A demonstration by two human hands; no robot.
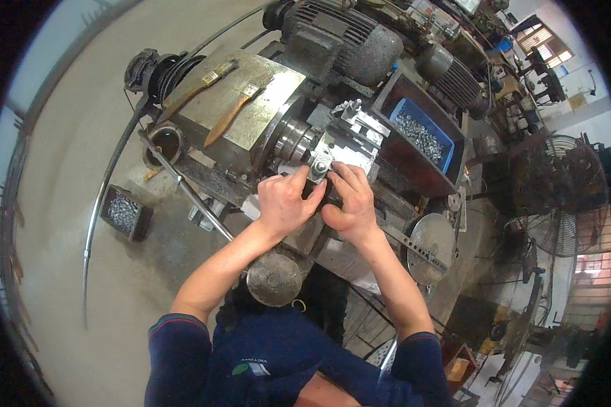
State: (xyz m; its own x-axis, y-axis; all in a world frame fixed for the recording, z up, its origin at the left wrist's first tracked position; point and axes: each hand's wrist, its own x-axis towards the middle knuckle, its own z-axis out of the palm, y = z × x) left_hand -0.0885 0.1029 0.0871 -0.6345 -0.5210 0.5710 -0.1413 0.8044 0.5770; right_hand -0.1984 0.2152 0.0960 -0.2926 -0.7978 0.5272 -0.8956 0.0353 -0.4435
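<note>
1. In the head view, the metal block (320, 165) is sitting on the machine's slide, just beside the ringed metal spindle (294, 141).
2. The left hand (282, 203) is reaching to the block's near left side, its index finger and thumb standing slightly apart; whether they are pinching anything, I cannot tell.
3. The right hand (354, 203) is reaching to the block's right side, its fingers bending together and its thumb lying apart; I cannot tell whether it is holding anything.
4. Two brushes (227, 119) are lying on the flat metal cover (276, 85), left of the spindle.
5. A blue tray (447, 154) is holding small metal parts (421, 138) to the right.
6. A dark box (141, 224) of metal pieces is standing lower left.
7. A large motor (346, 44) is sitting beyond the spindle.
</note>
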